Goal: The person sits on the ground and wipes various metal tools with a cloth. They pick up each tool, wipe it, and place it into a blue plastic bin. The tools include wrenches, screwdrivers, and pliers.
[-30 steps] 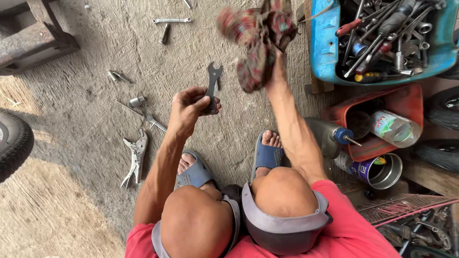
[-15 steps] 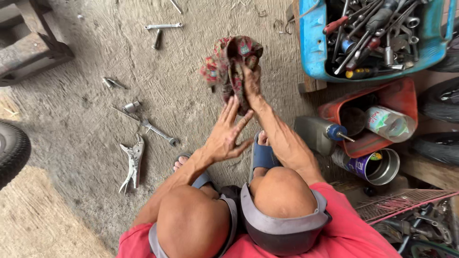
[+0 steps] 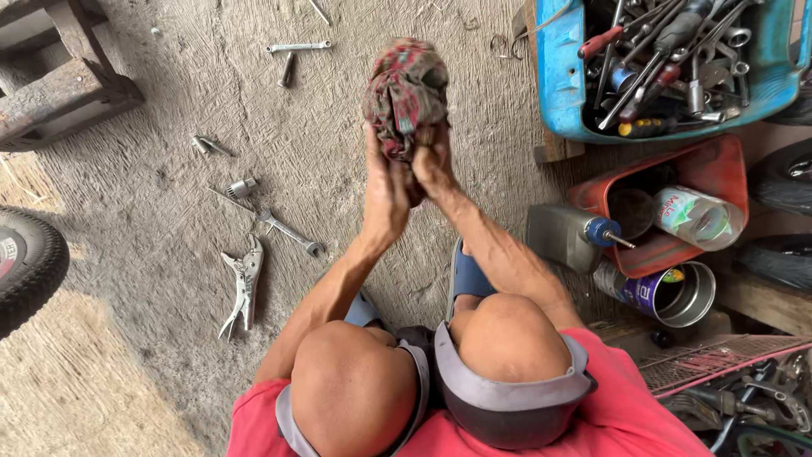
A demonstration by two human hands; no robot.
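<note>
Both hands are raised in front of the squatting person, and a bunched red-and-green patterned rag (image 3: 406, 95) is held between them, above the concrete floor (image 3: 169, 254). The left hand (image 3: 385, 190) is pressed against the lower left of the rag with its fingers (image 3: 378, 152) laid close together and curled along the cloth; the right hand (image 3: 433, 165) is closed on the rag's underside, its fingers (image 3: 440, 145) tucked into the folds. Whether anything is wrapped inside the cloth cannot be told.

As a judgement, the wiping is midway: the rag is gripped from both sides, and nothing has been put down. Locking pliers (image 3: 243, 283), a combination wrench (image 3: 288, 230) and a small socket (image 3: 241, 188) lie untouched on the floor to the left, well apart from the hands. A blue tray (image 3: 562, 85) of tools and a red bin (image 3: 719, 169) stand to the right, with a grey oil bottle (image 3: 562, 237) and an open tin (image 3: 677, 294) nearby.
</note>
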